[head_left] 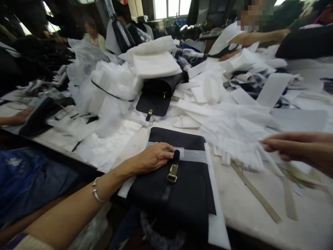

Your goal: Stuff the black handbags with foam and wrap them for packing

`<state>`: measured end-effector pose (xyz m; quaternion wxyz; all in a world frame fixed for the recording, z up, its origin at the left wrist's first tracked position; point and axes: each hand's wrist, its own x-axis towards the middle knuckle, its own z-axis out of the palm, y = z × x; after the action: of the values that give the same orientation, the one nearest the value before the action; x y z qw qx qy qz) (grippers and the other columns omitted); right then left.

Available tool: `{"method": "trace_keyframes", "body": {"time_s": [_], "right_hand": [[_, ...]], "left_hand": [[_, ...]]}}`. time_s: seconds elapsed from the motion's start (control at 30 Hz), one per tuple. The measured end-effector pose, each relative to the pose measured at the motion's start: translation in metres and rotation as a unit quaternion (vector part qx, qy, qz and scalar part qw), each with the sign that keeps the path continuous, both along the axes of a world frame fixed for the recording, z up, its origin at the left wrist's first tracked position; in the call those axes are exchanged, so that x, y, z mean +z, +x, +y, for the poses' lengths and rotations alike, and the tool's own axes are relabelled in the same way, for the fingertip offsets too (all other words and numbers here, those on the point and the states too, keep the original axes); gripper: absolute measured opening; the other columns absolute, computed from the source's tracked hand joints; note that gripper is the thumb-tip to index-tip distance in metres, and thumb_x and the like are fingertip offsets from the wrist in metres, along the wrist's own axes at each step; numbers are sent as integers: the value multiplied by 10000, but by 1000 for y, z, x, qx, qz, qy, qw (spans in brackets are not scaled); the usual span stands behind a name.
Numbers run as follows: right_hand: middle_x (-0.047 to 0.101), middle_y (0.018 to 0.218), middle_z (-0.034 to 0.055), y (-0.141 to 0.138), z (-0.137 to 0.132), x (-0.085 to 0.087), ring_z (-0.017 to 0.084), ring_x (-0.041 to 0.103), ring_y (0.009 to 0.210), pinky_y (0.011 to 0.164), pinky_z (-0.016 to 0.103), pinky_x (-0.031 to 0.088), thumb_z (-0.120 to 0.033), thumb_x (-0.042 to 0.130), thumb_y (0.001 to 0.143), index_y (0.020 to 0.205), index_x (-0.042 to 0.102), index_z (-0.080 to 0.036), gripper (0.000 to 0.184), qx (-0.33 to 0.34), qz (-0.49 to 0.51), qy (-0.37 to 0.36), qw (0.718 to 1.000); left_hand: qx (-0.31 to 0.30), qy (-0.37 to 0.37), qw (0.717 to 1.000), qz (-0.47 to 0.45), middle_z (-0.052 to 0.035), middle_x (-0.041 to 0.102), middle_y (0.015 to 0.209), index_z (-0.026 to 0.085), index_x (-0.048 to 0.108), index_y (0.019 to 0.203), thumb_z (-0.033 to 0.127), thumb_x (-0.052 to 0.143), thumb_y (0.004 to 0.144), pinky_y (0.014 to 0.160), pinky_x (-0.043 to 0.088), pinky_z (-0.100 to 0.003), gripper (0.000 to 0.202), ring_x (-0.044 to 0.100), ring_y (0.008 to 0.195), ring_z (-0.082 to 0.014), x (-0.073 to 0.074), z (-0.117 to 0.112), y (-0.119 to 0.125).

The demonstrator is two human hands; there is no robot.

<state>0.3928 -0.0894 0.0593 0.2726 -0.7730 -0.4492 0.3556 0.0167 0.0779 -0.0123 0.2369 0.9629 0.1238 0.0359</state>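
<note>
A black handbag (182,194) lies flat at the near table edge, with a gold clasp (172,173) on its strap and a white foam sheet (215,215) under it. My left hand (153,158) rests on the bag's upper left, fingers curled beside the strap end and a translucent strip (192,155) across the bag. My right hand (296,147) hovers at the right, motion-blurred, fingers stretched toward a heap of white foam strips (234,139); nothing shows in it.
Another black handbag (156,99) sits mid-table under stacked white foam sheets (154,62). White plastic bags (109,86) pile up at left. Beige strips (260,198) lie on the table at right. Other people work at the far side and left; one person's hand (19,116) rests at left.
</note>
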Motion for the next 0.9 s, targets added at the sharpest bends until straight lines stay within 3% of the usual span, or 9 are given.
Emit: {"method": "trace_keyframes", "body": {"time_s": [0.07, 0.13, 0.2, 0.27, 0.4, 0.53, 0.67, 0.9], "right_hand": [[740, 905, 91, -49, 34, 8, 207, 655, 708, 617, 298, 533, -446, 676, 792, 942, 712, -213, 280, 40, 31, -53, 997], [721, 724, 37, -98, 70, 7, 171, 631, 585, 536, 263, 486, -253, 705, 719, 1159, 617, -189, 453, 116, 64, -87, 987], [697, 646, 9, -135, 100, -4, 149, 606, 520, 498, 238, 460, -137, 679, 677, 1198, 553, -150, 536, 161, 55, -117, 978], [673, 600, -1, -156, 119, -20, 135, 583, 484, 464, 222, 438, -91, 661, 663, 1112, 567, -131, 460, 187, 40, -149, 970], [641, 556, -11, -164, 131, -42, 126, 569, 477, 447, 207, 432, -64, 639, 638, 851, 605, -154, 234, 222, 56, -184, 956], [664, 604, 8, -170, 136, -41, 128, 605, 549, 466, 192, 413, -111, 617, 658, 692, 620, -162, 62, 260, 14, -224, 939], [703, 679, 50, -182, 141, -32, 159, 645, 625, 471, 196, 394, -152, 628, 696, 728, 667, -140, 52, 287, -107, -272, 912], [738, 744, 58, -194, 141, -25, 163, 683, 618, 521, 207, 472, -95, 607, 737, 840, 714, -136, 154, 318, -195, -290, 881]], "left_hand": [[-5, 9, 1000, -2, -48, 581, 1308, 261, 654, 1170, 155, 512, 930, 1094, 383, -370, 298, 541, 1192, -202, 1, -1, 0], [-10, 17, 1000, -4, -51, 580, 1304, 259, 648, 1178, 148, 509, 928, 1087, 392, -378, 307, 544, 1187, -205, 1, 0, 0], [-14, 25, 1000, -3, -57, 577, 1306, 261, 638, 1194, 150, 508, 928, 1077, 402, -395, 316, 543, 1187, -214, 1, 0, 0], [-15, 31, 999, -2, -64, 577, 1305, 257, 641, 1182, 164, 505, 933, 1069, 409, -409, 299, 542, 1187, -223, 0, 1, 0], [-22, 28, 999, -7, -65, 581, 1306, 250, 643, 1161, 178, 493, 947, 1062, 413, -398, 271, 540, 1193, -216, 1, 1, 0], [-23, 23, 999, -8, -66, 573, 1319, 233, 653, 1110, 177, 475, 954, 1046, 424, -381, 243, 532, 1199, -212, 2, 1, 0], [-25, 36, 999, -1, -66, 576, 1299, 236, 660, 1089, 176, 473, 955, 1030, 431, -375, 238, 542, 1177, -214, 2, 0, 0], [-13, 49, 999, -6, -63, 599, 1203, 216, 614, 1156, 180, 482, 951, 977, 445, -343, 246, 568, 1095, -206, -1, -3, 1]]}}
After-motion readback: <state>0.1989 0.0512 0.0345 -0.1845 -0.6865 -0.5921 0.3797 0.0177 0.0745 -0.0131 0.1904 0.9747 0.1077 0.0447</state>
